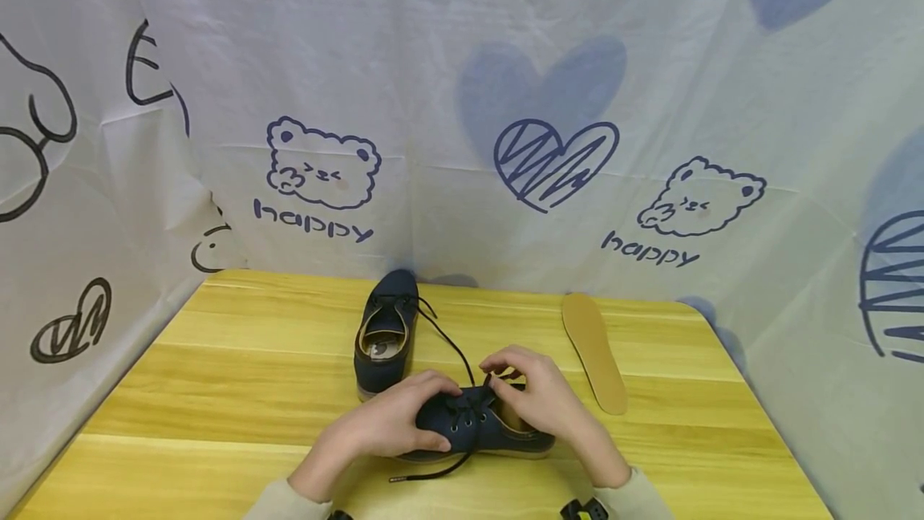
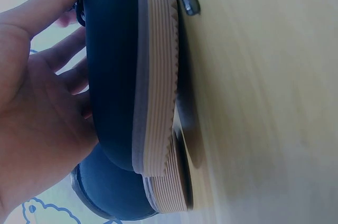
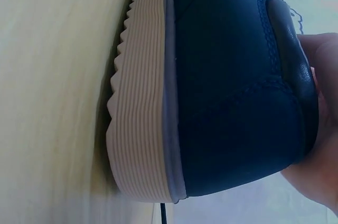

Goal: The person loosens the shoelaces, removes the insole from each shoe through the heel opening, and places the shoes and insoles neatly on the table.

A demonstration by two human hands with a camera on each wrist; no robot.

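A navy lace-up shoe lies sideways near the front of the table, toe to the left. My left hand grips its toe end, thumb on the near side and fingers over the far side. At the shoe's opening, my right hand pinches a black shoelace between thumb and fingertips. One loose lace end trails on the table in front. The right wrist view shows the shoe's heel and ribbed tan sole, with part of the right hand behind it.
A second navy shoe stands behind my left hand, toe pointing away. To the right lies a tan insole. The yellow wooden table meets a printed cloth at its back edge.
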